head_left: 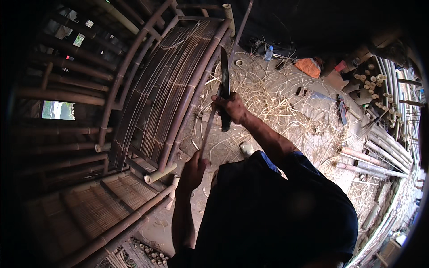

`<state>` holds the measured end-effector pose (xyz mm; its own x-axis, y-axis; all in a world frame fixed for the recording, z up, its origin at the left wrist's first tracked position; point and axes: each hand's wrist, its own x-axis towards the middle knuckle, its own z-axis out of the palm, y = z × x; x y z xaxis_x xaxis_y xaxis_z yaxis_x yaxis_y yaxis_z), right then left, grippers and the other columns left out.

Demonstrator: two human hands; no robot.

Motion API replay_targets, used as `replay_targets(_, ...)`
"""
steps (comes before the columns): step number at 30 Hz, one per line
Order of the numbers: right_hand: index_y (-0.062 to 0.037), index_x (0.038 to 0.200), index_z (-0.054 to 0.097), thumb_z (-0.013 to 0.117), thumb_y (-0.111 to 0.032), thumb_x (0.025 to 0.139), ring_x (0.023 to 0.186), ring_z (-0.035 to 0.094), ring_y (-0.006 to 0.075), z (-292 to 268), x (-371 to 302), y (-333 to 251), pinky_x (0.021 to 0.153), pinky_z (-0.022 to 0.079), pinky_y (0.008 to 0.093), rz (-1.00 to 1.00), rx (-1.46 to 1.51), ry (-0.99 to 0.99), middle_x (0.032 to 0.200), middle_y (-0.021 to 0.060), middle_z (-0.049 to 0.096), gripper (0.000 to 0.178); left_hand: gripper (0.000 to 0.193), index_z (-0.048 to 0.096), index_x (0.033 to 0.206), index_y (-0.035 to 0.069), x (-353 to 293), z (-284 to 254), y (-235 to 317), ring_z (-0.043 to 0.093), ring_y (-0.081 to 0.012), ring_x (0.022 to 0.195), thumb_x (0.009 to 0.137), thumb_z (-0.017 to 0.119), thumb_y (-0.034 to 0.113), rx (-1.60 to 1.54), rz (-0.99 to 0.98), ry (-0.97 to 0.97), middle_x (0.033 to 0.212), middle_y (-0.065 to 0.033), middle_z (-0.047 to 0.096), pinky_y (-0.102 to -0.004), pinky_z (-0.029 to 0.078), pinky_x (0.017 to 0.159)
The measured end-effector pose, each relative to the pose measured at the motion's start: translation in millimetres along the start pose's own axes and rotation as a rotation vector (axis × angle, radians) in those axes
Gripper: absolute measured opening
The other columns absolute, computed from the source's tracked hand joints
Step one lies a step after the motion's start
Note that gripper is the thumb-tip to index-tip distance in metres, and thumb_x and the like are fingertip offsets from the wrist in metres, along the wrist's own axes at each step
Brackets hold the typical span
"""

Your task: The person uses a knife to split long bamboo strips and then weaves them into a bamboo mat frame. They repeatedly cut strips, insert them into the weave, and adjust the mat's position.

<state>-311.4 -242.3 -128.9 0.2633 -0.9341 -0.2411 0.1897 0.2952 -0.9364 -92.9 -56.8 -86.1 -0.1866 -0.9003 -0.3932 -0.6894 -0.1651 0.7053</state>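
Head view, looking down: the right hand (pixel 230 107) is clenched on a dark long-bladed knife (pixel 225 78), blade pointing to twelve o'clock. At seven o'clock from it, the left hand (pixel 193 172) grips a thin bamboo stick (pixel 210 123) running up past the blade. Pale shavings (pixel 277 102) litter the ground at three o'clock; a bamboo frame (pixel 165 85) stands at nine.

Dim workshop: shaving-strewn dirt floor (pixel 286 107), bamboo furniture frames (pixel 170 89), stacked poles (pixel 384 147).

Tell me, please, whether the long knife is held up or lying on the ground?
Held up: the right hand grips the knife, blade pointing away, against the thin stick.
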Motion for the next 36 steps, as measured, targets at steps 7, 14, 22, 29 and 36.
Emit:
replay_targets(7, 0.0028, 0.086, 0.059, 0.031, -0.069, 0.095, 0.056, 0.062, 0.0324, -68.4, 5.5, -17.9, 0.054, 0.050, 0.0466, -0.470, -1.113, 0.182, 0.060, 0.0204, 0.057, 0.077, 0.040, 0.055, 0.134, 0.007, 55.4, 11.2, 56.2, 0.043, -0.0039, 0.048, 0.096, 0.055, 0.021, -0.742, -0.098, 0.138, 0.062, 0.0017, 0.049, -0.0220, 0.033, 0.041)
replay_targets(14, -0.0008, 0.103, 0.064, 0.041, -0.063, 0.094, 0.078, 0.068, 0.0379, -16.9, -62.8, 10.3, 0.065, 0.054, 0.0491, -0.469, -1.277, -0.205, 0.082, 0.0222, 0.066, 0.067, 0.030, 0.069, 0.098, 0.001, 95.6, 24.3, 23.6, 0.058, -0.0157, 0.074, 0.089, 0.072, 0.029, -0.478, 0.035, 0.382, 0.077, -0.0033, 0.064, -0.0322, 0.045, 0.070)
replay_targets(22, -0.0087, 0.071, 0.059, 0.040, -0.061, 0.096, 0.047, 0.053, 0.0175, -42.9, -12.5, 11.1, 0.044, 0.045, 0.0389, -0.817, -1.545, 0.273, 0.055, 0.0072, 0.051, 0.061, 0.049, 0.052, 0.136, 0.000, 46.6, 2.3, 40.8, 0.034, -0.0037, 0.057, 0.088, 0.059, 0.007, -0.328, 0.128, 0.197, 0.064, 0.0057, 0.037, -0.0235, 0.029, 0.050)
replay_targets(29, -0.0057, 0.066, 0.054, 0.045, -0.055, 0.098, 0.040, 0.045, 0.0143, -87.4, 32.5, -3.7, 0.035, 0.036, 0.0300, -1.063, -1.556, 0.460, 0.057, 0.0064, 0.052, 0.059, 0.050, 0.051, 0.134, -0.003, 18.2, -5.9, 70.7, 0.036, -0.0063, 0.055, 0.085, 0.056, 0.007, -0.214, 0.137, 0.127, 0.061, 0.0016, 0.037, -0.0261, 0.031, 0.048)
replay_targets(36, -0.0079, 0.087, 0.066, 0.023, -0.066, 0.097, 0.056, 0.064, 0.0275, -81.1, 37.6, -57.5, 0.055, 0.052, 0.0430, -0.056, -1.315, 0.068, 0.064, 0.0166, 0.062, 0.073, 0.055, 0.048, 0.138, 0.000, -10.4, -13.8, 68.7, 0.039, -0.0056, 0.057, 0.083, 0.053, 0.006, -0.122, 0.027, 0.109, 0.061, -0.0002, 0.045, -0.0235, 0.038, 0.053)
